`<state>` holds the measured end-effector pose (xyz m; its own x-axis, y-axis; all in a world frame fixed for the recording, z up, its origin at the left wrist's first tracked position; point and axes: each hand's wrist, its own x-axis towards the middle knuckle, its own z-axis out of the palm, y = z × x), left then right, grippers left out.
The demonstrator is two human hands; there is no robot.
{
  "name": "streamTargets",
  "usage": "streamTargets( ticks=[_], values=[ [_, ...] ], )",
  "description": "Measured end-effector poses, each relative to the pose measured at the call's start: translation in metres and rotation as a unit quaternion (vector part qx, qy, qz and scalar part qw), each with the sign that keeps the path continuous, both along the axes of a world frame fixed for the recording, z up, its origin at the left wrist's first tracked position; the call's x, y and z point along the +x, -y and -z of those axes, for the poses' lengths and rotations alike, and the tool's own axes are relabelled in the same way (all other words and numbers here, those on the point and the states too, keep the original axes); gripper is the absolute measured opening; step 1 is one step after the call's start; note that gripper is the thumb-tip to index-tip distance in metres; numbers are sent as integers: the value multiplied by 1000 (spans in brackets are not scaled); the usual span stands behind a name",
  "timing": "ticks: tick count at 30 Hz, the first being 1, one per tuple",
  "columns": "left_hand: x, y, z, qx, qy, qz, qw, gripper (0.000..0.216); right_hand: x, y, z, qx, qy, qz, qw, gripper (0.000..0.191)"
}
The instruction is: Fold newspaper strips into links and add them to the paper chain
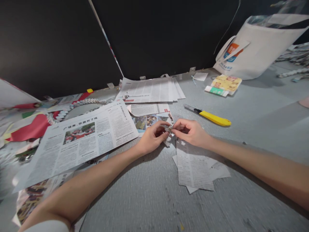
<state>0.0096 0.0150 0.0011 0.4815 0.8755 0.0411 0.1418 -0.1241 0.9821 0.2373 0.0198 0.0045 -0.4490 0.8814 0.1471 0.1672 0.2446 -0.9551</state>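
Note:
My left hand [152,138] and my right hand [190,131] meet at the middle of the grey table [253,129]. Both pinch a small folded piece of newspaper [169,130] between their fingertips, just above the tabletop. Right below my right hand lies a small stack of cut newspaper slips [194,169]. A large newspaper sheet [79,140] lies to the left of my left hand.
A yellow utility knife [212,118] lies behind my right hand. Further back are folded newspapers [151,90], a glue stick on a small box [223,86] and a white tote bag [258,48]. Red paper and a folded paper chain [72,108] sit at the left.

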Motion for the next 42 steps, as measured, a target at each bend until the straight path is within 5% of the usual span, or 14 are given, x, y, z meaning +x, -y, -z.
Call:
streamTargets(
  ticks=[42],
  values=[
    [1, 0, -2, 2, 15, -5, 1000, 30, -1, -2, 1, 3, -3, 3, 1000, 23]
  ],
)
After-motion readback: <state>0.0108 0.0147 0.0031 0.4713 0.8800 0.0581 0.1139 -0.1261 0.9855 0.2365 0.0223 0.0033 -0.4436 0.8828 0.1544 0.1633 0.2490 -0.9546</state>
